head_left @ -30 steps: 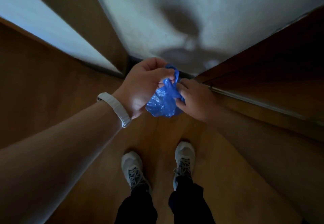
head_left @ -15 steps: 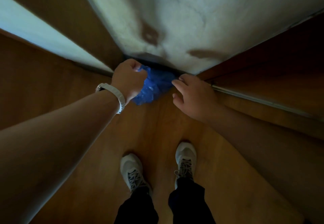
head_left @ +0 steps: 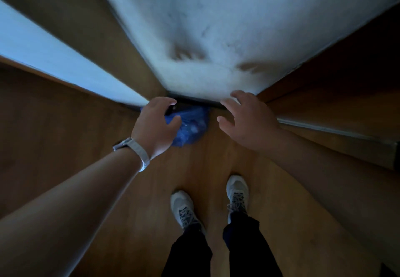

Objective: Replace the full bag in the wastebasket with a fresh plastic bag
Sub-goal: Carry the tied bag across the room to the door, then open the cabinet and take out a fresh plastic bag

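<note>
A tied blue plastic bag (head_left: 190, 128) lies on the wooden floor against the foot of a white wall. My left hand (head_left: 157, 126), with a white watch strap on the wrist, hovers over the bag's left side with fingers spread and covers part of it. My right hand (head_left: 246, 119) is open to the right of the bag, palm down, apart from it. No wastebasket is in view.
A white wall (head_left: 227, 27) fills the top centre, with a dark skirting strip at its foot. Wooden panels or door frames (head_left: 324, 112) run off left and right. My two feet in white sneakers (head_left: 237, 192) stand on the wooden floor below.
Both hands held the blue bag a second ago. My right hand let go first, then my left; the bag now rests on the floor by the wall and both hands are spread.
</note>
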### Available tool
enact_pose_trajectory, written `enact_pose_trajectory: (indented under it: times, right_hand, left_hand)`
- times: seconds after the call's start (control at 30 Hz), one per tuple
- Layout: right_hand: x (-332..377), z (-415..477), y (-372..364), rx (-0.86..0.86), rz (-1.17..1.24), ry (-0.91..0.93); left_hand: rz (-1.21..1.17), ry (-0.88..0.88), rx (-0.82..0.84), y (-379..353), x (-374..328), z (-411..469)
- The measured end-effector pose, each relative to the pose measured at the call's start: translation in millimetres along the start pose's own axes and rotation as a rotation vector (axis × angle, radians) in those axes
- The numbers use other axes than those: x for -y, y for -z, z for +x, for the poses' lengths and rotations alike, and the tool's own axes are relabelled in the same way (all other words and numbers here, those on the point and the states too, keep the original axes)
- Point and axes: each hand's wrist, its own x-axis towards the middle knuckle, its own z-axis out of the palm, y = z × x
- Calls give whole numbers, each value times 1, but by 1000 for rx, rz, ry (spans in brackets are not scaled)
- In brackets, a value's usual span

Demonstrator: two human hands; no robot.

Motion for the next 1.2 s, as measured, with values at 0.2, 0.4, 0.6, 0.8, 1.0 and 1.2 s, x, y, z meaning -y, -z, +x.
enact_pose_trajectory:
  times: [0.2,0.4,0.6,0.8,1.0,1.2]
  right_hand:
    - [40,-44,71,-57,-21,-51]
    - [87,-109,140,-71,-65,-130]
    - [137,-201,214,-171,-55,-262]
    - [167,-301,264,-293,-80,-401]
    - [167,-396,282,-393,-76,-526]
    - [158,-504,291,-441,-109,-686]
  left_hand:
    - [203,-201,23,60,-48,-46]
    - [308,-369,20,116,-114,-93]
    - [379,-578,-37,182,-170,-161]
    - [443,-775,5,213,-229,-228]
    - [517,-995,14,206,-296,-273]
    - [549,-1211,37,168,-370,-339]
